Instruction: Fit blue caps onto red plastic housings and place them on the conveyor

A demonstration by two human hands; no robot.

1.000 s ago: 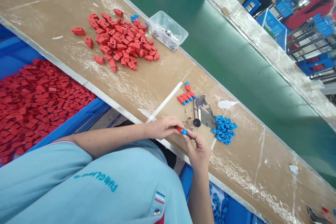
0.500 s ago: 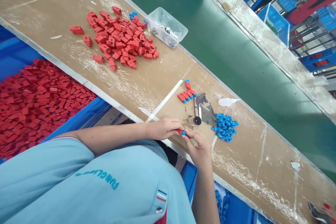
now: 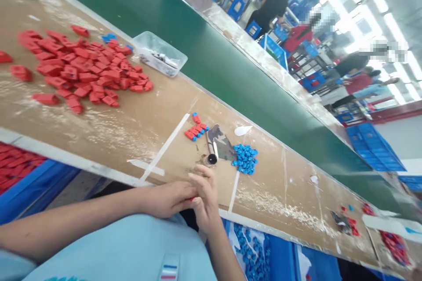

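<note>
One small red plastic piece point(image 3: 192, 199) is between the two hands, at the near edge of the table point(image 3: 273, 184); only a small bit of it shows. The left hand point(image 3: 166, 199) has its fingers curled, and its thumb and forefinger seem to pinch the piece. The right hand point(image 3: 206, 197) has the thumb bent close to it and the other fingers raised, loosely apart; whether it grips, I cannot tell.

In my judgement, a weak pinch could let the piece slip down into the dark gap before the body. The raised right fingers are near the small black-topped cup point(image 3: 212, 158), so a careless lift could tip it over the camouflage cloth point(image 3: 224, 147).

This cloth is flat and touches the pile of knobbly, rounded blue pieces point(image 3: 246, 159). On its other side lie the short red-and-blue pieces point(image 3: 196, 131). Farther to the left is the heap of angular red blocks point(image 3: 82, 66), some with slanted ends, and beside it a translucent plastic tray point(image 3: 147, 40). The table surface is brown, with whitish, rough scuffs; behind it runs a smooth green belt point(image 3: 227, 79)
</note>
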